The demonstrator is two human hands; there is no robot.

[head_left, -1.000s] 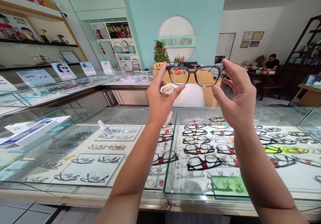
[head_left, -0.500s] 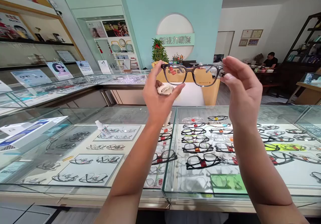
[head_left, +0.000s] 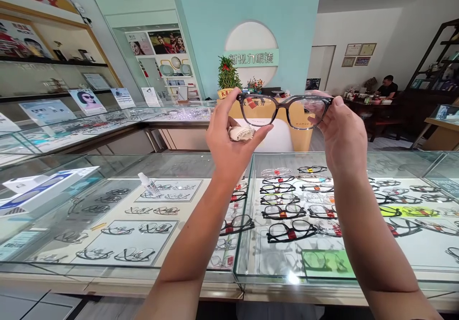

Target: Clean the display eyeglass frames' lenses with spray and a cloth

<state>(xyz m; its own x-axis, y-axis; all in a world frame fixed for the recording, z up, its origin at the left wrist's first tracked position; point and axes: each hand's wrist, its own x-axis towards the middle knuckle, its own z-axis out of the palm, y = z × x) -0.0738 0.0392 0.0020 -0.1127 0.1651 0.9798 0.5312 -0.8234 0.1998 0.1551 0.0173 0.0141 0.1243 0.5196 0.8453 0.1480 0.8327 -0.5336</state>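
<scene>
A pair of dark-rimmed eyeglasses (head_left: 282, 105) is held up in the air with clear lenses; a red tag shows on the left lens and faint lettering on the right one. My left hand (head_left: 227, 143) grips the left end of the frame, its thumb near the lower rim. Tucked in that same hand is a crumpled off-white cloth (head_left: 241, 133). At the right end, my right hand (head_left: 346, 140) is closed on the frame's corner, thumb at the hinge and fingers behind the lens.
Below my arms runs a glass display case (head_left: 247, 281) with rows of eyeglass frames (head_left: 291, 232) inside. A small white bottle (head_left: 147, 183) and a white-and-blue box (head_left: 46, 188) stand on the left. Farther back are another counter (head_left: 168, 114), a potted plant (head_left: 228, 73) and a seated person (head_left: 387, 88).
My right hand has moved left and now grips the right end of the eyeglasses, with fingers behind the lens. The eyeglasses and my left hand have shifted slightly right.
</scene>
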